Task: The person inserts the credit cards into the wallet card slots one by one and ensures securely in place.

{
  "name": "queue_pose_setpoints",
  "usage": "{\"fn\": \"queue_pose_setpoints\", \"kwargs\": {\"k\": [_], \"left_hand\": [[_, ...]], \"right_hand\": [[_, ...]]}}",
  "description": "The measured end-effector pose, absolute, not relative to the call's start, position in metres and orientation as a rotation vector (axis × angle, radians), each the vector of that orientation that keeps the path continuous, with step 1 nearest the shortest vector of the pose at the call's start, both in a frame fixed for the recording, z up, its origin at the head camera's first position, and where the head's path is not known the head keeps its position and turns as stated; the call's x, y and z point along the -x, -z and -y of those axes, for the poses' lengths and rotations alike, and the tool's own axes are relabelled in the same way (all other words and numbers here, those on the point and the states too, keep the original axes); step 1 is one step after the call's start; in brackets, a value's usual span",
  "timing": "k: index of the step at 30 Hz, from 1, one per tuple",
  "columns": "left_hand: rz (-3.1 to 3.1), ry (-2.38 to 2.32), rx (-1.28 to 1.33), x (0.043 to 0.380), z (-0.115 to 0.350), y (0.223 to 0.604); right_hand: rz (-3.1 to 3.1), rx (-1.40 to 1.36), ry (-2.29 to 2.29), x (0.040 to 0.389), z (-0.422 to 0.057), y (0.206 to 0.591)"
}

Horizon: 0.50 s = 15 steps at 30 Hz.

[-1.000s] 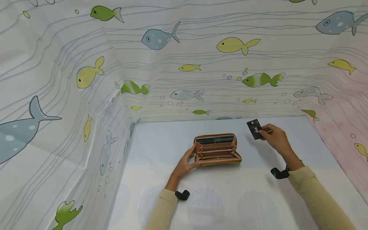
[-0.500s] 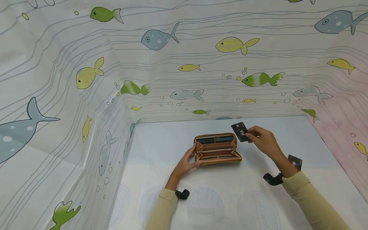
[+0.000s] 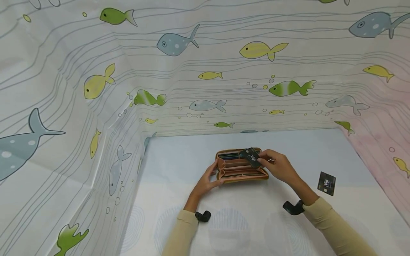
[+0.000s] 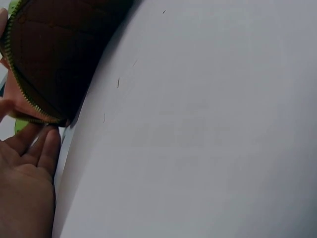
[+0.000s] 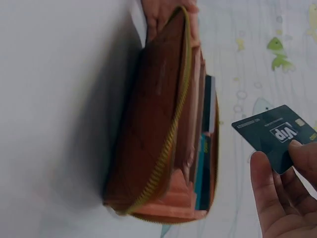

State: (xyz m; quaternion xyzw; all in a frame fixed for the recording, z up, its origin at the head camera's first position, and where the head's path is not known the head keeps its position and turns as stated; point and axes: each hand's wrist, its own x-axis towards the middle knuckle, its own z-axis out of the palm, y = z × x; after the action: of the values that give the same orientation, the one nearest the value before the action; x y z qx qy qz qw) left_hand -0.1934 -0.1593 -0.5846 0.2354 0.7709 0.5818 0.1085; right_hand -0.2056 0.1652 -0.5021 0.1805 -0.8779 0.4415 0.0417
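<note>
A brown zip-around wallet (image 3: 235,164) is unzipped and spread on the table, its card slots and inner compartments facing up. My left hand (image 3: 205,182) holds it by its left end, thumb at the front and fingers behind. In the left wrist view the fingers touch the corner of the zipped edge of the wallet (image 4: 54,54). My right hand (image 3: 282,169) pinches a black "Vip" card (image 3: 251,157) between thumb and fingers, overlapping the right-hand slots in the head view. From the right wrist, the card (image 5: 275,136) appears apart from the wallet (image 5: 148,134), whose slots contain cards.
A second black "Vip" card (image 3: 326,183) lies on the white table (image 3: 179,156), to the right of the right forearm. Fish-patterned sheeting (image 3: 205,89) rises behind the table and at both sides. Each wrist carries a small black camera.
My right hand has carried the black card leftward from beside the wallet to over its slots. The second card on the table has come into view. My left hand stays on the wallet.
</note>
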Motion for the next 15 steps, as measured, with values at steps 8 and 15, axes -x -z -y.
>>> {"fn": "queue_pose_setpoints", "kwargs": {"k": [8, 15], "left_hand": [[-2.242, -1.763, -0.698, 0.194, 0.159, 0.587], [-2.247, -1.755, -0.716, 0.195, 0.160, 0.587]], "right_hand": [[2.696, -0.578, -1.369, 0.200, -0.155, 0.509], [2.711, -0.615, -1.396, 0.199, -0.145, 0.509]]}}
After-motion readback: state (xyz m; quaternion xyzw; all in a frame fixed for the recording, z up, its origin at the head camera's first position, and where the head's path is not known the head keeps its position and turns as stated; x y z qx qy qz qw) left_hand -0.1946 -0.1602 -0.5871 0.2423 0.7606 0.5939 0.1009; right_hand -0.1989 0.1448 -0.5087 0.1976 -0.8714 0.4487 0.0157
